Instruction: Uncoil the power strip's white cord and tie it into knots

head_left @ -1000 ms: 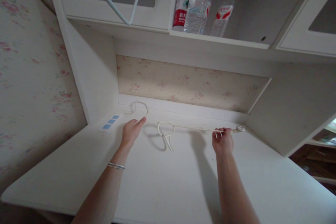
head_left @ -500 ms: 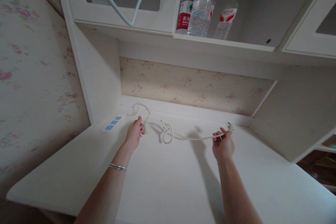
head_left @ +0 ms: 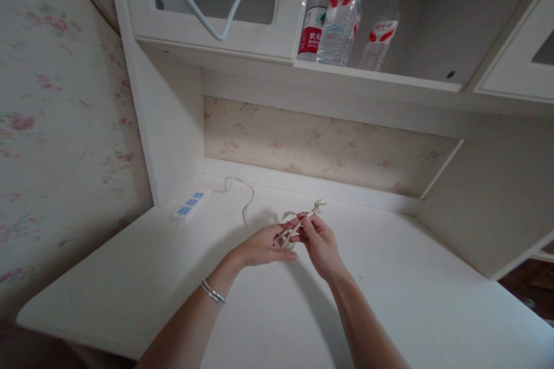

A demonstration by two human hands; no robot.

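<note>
- Both hands have come together over the middle of the desk [head_left: 173, 300]; half a second ago they were well apart with the cord [head_left: 291, 233] strung between them, and now it is gathered in folds.
- Right hand [head_left: 319, 240]: thumb and fingertips pinch the cord, whose knotted-looking end pokes out beyond them, too small to make out clearly.
- Left hand [head_left: 262, 247]: fingers lie among the folds, partly hidden, with the thumb held apart; I cannot tell whether it grips. A silvery bracelet [head_left: 212, 291] circles that wrist.
- Between the hands, fingers cover much of the bundle, so how the strands cross cannot be read.
- Farther left, a length of cord curves on the desk near the power strip [head_left: 190, 206], then passes from sight behind the left hand.
- Overhead, the top edge cuts off a pale bent tube [head_left: 199, 11] and the middle bottle [head_left: 344, 11].
</note>
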